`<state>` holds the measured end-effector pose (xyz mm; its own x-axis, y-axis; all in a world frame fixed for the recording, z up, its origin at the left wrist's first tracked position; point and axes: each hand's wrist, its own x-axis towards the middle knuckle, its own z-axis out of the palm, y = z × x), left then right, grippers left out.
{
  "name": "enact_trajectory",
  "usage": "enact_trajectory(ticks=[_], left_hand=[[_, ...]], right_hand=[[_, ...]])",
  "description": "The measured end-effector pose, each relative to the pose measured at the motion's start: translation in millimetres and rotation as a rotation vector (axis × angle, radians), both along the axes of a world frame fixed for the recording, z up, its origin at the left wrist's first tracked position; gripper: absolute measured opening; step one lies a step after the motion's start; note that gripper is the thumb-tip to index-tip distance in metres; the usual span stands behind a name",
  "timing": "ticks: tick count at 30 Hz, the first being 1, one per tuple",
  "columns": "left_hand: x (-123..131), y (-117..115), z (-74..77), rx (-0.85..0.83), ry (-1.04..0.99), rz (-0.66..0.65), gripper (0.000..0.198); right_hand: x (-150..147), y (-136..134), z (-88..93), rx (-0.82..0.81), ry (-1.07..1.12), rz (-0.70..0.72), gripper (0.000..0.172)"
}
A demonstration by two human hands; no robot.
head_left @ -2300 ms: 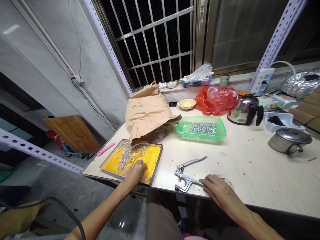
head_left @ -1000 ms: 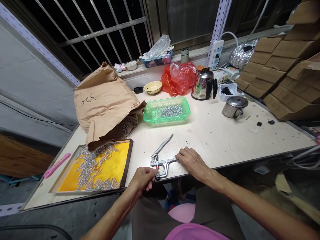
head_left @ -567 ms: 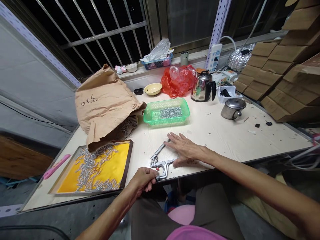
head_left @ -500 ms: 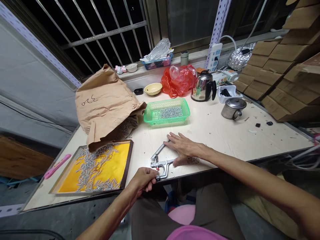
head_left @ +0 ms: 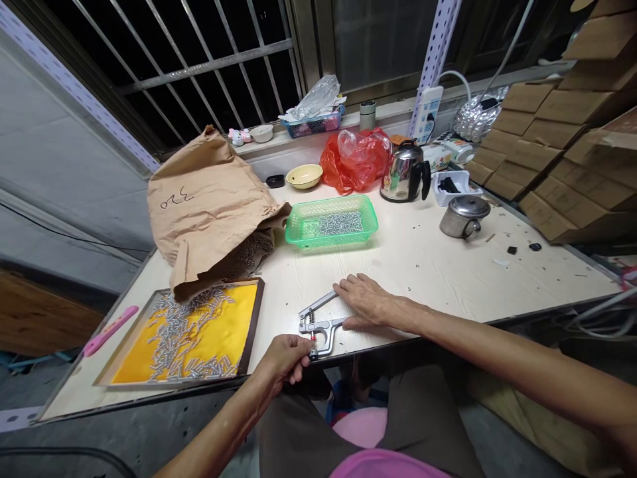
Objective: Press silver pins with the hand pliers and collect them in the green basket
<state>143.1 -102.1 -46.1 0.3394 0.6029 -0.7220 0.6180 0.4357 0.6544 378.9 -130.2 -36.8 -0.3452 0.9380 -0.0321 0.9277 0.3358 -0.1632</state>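
Near the table's front edge lie metal hand press pliers (head_left: 326, 326) with a spring and a small red part at the jaw. My right hand (head_left: 365, 302) is around the handles, fingers over the upper lever and thumb at the lower one. At the jaw, my left hand (head_left: 288, 355) pinches with thumb and forefinger; whatever is between the fingertips is too small to make out. To the left, a shallow tray (head_left: 257, 318) with a yellow lining holds many small metal pins (head_left: 172, 332). Beyond the pliers, a green plastic basket (head_left: 293, 232) contains more small metal pieces (head_left: 341, 224).
A brown paper bag (head_left: 209, 206) leans over the tray, with metal pieces in its mouth. A pink-handled tool (head_left: 110, 330) lies at the left edge. Further back are a red plastic bag (head_left: 348, 162), a kettle (head_left: 405, 172), a lidded metal cup (head_left: 462, 218) and stacked cardboard boxes (head_left: 552, 153).
My right hand has squeezed the pliers: the upper lever sits lower and closer to the lower handle. My left hand stays at the jaw.
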Motion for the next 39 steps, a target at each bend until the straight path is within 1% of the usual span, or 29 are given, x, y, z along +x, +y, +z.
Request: enact_trajectory(ticks=[3, 4, 5, 6, 8, 10, 11, 13, 14, 16, 18, 20, 22, 23, 25, 28, 30, 33, 36, 39], left_hand=[[0, -1, 2.3, 0.011, 0.006, -0.021, 0.046], [-1, -2, 4.4, 0.032, 0.029, -0.045, 0.045], [-1, -3, 7.2, 0.09, 0.072, -0.078, 0.044], [-1, -6, 10.7, 0.195, 0.133, -0.117, 0.041], [2, -12, 18.3, 0.511, 0.261, -0.202, 0.034], [9, -17, 24.6, 0.84, 0.299, -0.314, 0.025], [15, -18, 26.3, 0.96, 0.276, -0.382, 0.021], [30, -17, 25.9, 1.102, 0.204, -0.535, 0.02], [37, -15, 23.9, 1.137, 0.175, -0.605, 0.024], [49, -7, 18.0, 1.161, 0.145, -0.716, 0.039], [57, 2, 12.4, 1.147, 0.122, -0.794, 0.049], [59, 9, 10.0, 1.127, 0.105, -0.84, 0.051], [60, 13, 11.7, 1.118, 0.116, -0.865, 0.051], [61, 15, 13.8, 1.119, 0.134, -0.878, 0.052], [64, 18, 18.8, 1.115, 0.182, -0.914, 0.051], [70, 20, 24.0, 1.089, 0.207, -0.953, 0.037], [71, 20, 23.8, 1.077, 0.186, -0.948, 0.028], [70, 18, 18.4, 1.09, 0.176, -0.92, 0.017], [69, 15, 13.3, 1.11, 0.181, -0.918, 0.01], [71, 15, 12.9, 1.113, 0.172, -0.932, 0.01]], right_hand=[[-1, -5, -0.1, -0.011, 0.001, -0.018, 0.057], [-1, -6, 0.4, -0.01, -0.001, -0.018, 0.052], [-1, -7, 1.1, -0.006, -0.003, -0.017, 0.048], [-1, -8, 1.6, 0.002, -0.002, -0.018, 0.046], [-2, -10, 2.3, 0.022, 0.009, -0.023, 0.043], [-2, -12, 2.9, 0.032, 0.023, -0.028, 0.042], [-3, -13, 3.4, 0.031, 0.027, -0.034, 0.042], [-4, -14, 5.1, 0.021, 0.035, -0.042, 0.041], [-4, -15, 6.3, 0.015, 0.041, -0.046, 0.04], [-4, -17, 9.1, -0.007, 0.066, -0.052, 0.042], [-2, -20, 11.7, -0.034, 0.1, -0.051, 0.049], [0, -22, 14.1, -0.055, 0.129, -0.062, 0.057], [2, -23, 16.4, -0.07, 0.13, -0.09, 0.06], [1, -22, 17.5, -0.079, 0.12, -0.105, 0.059], [-1, -21, 19.1, -0.093, 0.094, -0.121, 0.05], [-6, -21, 18.3, -0.083, 0.078, -0.123, 0.033], [-9, -21, 14.9, -0.07, 0.079, -0.141, 0.024], [-12, -23, 7.6, -0.07, 0.085, -0.168, 0.012], [-13, -24, 1.2, -0.081, 0.091, -0.16, 0.007], [-13, -23, -1.9, -0.098, 0.088, -0.169, 0.009]])
